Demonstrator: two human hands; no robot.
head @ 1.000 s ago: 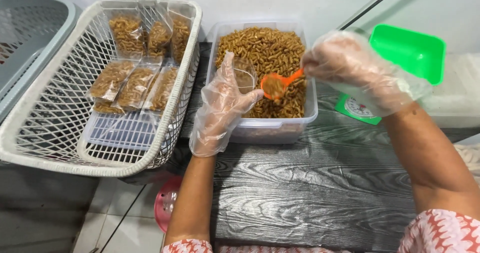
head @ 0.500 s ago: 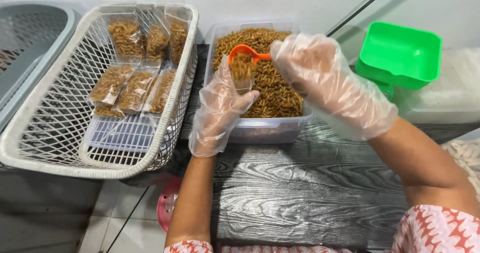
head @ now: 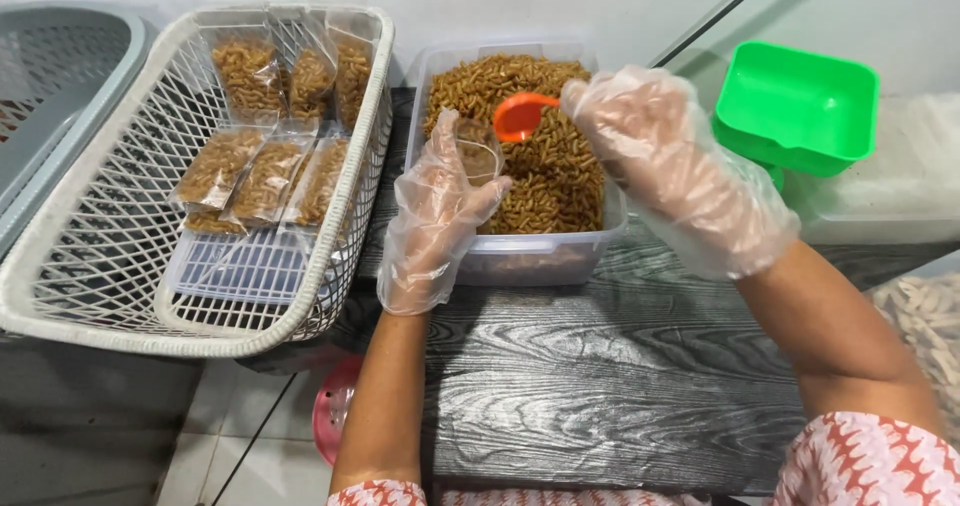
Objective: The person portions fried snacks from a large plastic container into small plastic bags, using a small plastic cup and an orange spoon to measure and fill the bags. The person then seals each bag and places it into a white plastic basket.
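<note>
Head view: left hand (head: 435, 221) pinches small clear bag (head: 478, 153) open over snack tub (head: 520, 256). Right hand (head: 675, 166) grips emptied orange scoop (head: 520, 116). Filling step; next scoop needs steady aim.

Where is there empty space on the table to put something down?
The dark table is bare in front of the snack tub, between the two arms. The basket's near-left part is also free. It is crowded over the tub, where the left hand holds a bag and the right hand a scoop.
</note>
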